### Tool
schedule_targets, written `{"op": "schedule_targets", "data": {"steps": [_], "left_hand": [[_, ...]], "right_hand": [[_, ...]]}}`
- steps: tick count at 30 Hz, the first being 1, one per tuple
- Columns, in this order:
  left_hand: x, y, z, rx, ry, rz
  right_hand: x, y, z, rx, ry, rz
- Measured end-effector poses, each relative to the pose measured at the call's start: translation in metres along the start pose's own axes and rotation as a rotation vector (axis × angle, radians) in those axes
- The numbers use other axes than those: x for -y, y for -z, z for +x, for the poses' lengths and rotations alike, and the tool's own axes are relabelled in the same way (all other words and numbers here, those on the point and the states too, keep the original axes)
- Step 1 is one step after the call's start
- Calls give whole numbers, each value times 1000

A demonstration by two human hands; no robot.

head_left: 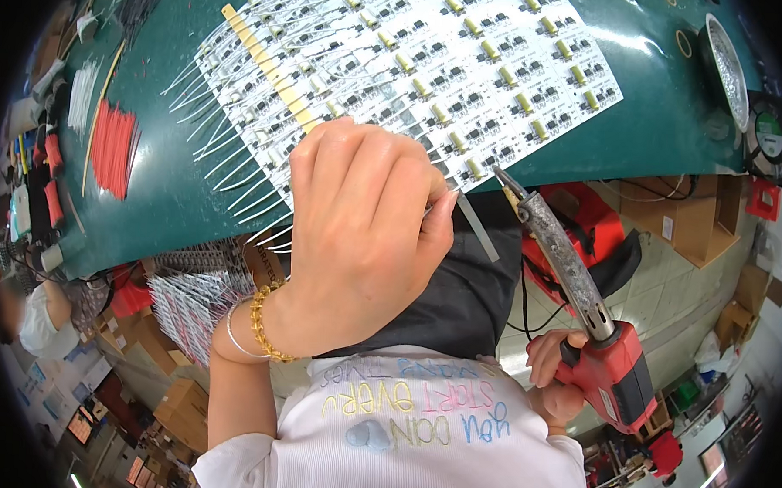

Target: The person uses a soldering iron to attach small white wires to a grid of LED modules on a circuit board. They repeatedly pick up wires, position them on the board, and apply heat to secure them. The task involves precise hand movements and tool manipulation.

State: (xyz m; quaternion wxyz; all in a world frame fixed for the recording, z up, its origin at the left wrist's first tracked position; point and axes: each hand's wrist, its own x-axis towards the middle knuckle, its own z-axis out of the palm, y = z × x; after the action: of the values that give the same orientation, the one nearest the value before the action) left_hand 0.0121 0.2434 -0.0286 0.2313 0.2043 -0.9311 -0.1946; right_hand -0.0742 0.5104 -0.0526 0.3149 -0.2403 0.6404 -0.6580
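My left hand [366, 208], with a yellow beaded bracelet [268, 326] at its wrist, is over the near edge of a white circuit board panel [538, 67]. Its fingers are curled in and pinched near the panel's lower corner; what they hold is hidden. My right hand [553, 373] grips a red soldering gun [616, 376] by its handle. The gun's dark tip [507, 178] points at that same corner, close to the pinched fingers. White wires [237, 181] stick out from the panel's left side. A yellow strip [264, 62] lies across the panel, and a pale strip [479, 230] juts below the corner.
The panel lies on a green table [160, 225]. Red wires [114, 149] and white wires [82, 91] lie at left, near several tools. A metal dish [724, 71] and a solder spool [767, 134] stand at right. Wired boards [188, 301] and cardboard boxes [680, 217] are below the table edge.
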Motion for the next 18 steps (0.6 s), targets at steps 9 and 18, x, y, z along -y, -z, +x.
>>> {"op": "schedule_targets", "data": {"steps": [9, 18], "left_hand": [[24, 54, 23, -34, -101, 175], [185, 52, 162, 104, -371, 601]], "right_hand": [[-7, -5, 42, 44, 130, 159], [-11, -8, 68, -42, 252, 252]]}}
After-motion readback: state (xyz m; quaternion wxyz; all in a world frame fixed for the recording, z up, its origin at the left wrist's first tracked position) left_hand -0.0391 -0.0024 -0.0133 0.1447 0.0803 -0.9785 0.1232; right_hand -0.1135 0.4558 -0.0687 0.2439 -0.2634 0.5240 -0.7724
